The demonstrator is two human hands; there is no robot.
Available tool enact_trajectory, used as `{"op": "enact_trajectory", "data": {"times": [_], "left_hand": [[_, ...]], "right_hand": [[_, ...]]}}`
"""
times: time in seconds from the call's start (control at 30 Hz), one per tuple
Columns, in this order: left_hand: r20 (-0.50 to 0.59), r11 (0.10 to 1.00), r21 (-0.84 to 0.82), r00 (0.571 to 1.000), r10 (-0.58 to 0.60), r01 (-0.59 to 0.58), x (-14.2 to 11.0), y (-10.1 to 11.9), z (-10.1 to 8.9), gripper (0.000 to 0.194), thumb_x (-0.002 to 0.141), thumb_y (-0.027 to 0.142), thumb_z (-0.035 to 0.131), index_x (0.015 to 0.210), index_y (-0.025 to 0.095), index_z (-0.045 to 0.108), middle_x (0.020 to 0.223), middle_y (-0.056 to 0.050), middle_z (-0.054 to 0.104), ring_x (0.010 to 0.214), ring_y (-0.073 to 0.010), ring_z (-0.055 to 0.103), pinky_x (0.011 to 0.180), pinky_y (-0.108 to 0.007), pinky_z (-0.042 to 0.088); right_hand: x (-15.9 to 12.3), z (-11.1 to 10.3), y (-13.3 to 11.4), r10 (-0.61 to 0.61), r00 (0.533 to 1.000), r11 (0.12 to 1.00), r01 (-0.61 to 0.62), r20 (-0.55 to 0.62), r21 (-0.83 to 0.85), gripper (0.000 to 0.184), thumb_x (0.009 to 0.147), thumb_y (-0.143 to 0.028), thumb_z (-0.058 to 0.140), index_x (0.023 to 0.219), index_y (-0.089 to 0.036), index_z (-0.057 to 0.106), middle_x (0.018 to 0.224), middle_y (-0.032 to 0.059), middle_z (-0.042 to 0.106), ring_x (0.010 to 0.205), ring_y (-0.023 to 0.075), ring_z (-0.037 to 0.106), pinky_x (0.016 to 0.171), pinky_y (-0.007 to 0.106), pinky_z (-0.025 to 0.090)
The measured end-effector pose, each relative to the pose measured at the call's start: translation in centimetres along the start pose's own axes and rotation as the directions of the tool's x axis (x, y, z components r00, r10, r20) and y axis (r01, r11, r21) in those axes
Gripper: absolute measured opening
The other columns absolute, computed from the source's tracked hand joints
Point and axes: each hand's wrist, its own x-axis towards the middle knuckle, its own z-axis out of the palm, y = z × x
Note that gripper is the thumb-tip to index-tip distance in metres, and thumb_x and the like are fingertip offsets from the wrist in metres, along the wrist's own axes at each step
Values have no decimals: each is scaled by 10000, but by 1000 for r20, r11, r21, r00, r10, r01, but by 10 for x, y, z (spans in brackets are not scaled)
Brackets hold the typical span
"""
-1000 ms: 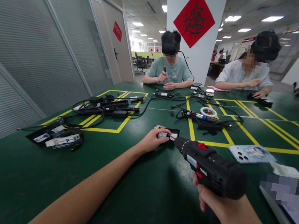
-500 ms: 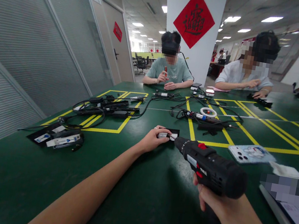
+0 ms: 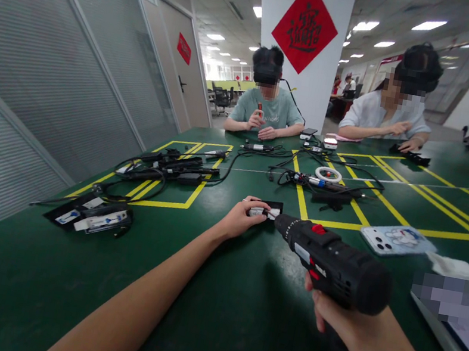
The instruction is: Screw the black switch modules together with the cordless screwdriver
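Note:
My right hand (image 3: 337, 312) is wrapped round the grip of a black cordless drill (image 3: 328, 261) with red buttons. The drill points left and away from me, and its thin bit reaches a small black piece with a white face (image 3: 274, 211). On that piece lies my left hand (image 3: 242, 216), closed over its left end and pressing it to the table. My fingers hide part of the piece. Whether the bit sits in a screw is too small to tell.
Black cabled devices (image 3: 172, 170) lie at left, near a black part with white labels (image 3: 104, 219). More cables and a white ring (image 3: 328, 174) lie ahead. A phone (image 3: 398, 239), tissue (image 3: 452, 266) and laptop-like device (image 3: 451, 335) are at right. Several people sit across the green table (image 3: 214, 293).
Both hands, the drill and the small black piece hold nearly the same position. The view has shifted very slightly.

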Motion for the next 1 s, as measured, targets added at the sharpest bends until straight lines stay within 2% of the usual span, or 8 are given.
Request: {"op": "enact_trajectory", "data": {"times": [0.27, 0.47, 0.87, 1.0], "left_hand": [[-3, 1000, -5, 1000, -26, 26, 0, -3, 2, 291, 857, 298, 555, 1113, 159, 562, 1191, -94, 547, 1027, -232, 555, 858, -448, 484], [-3, 1000, -19, 1000, -4, 3, 0, -4, 2, 289, 857, 302, 554, 1109, 160, 564, 1195, -94, 545, 1035, -234, 551, 866, -453, 479], [-6, 1000, -17, 1000, -1, 1, 0, -3, 2, 291, 858, 306, 552, 1109, 159, 564, 1191, -94, 545, 1029, -233, 552, 857, -448, 483], [-13, 1000, -11, 1000, 4, -4, 1, -3, 3, 290, 861, 310, 546, 1108, 158, 564, 1186, -94, 548, 1029, -234, 553, 859, -450, 481]], "right_hand": [[1, 1, 2, -27, 999, 999, 28, -33, 20, 163, 762, -330, 551, 840, -199, 608, 621, -9, 569, 609, 153, 548, 546, 251, 414], [2, 1, 3, -29, 999, 1000, 29, -19, 11, 188, 770, -339, 530, 871, -197, 600, 634, -5, 571, 657, 172, 578, 594, 271, 439], [1, 2, 2, -15, 1000, 999, 16, -17, 31, 140, 760, -324, 534, 827, -209, 577, 645, -15, 561, 638, 157, 545, 550, 251, 416], [1, 3, 3, -32, 998, 998, 35, -51, 46, 148, 760, -324, 531, 829, -201, 576, 606, -20, 542, 624, 156, 537, 539, 251, 400]]}}
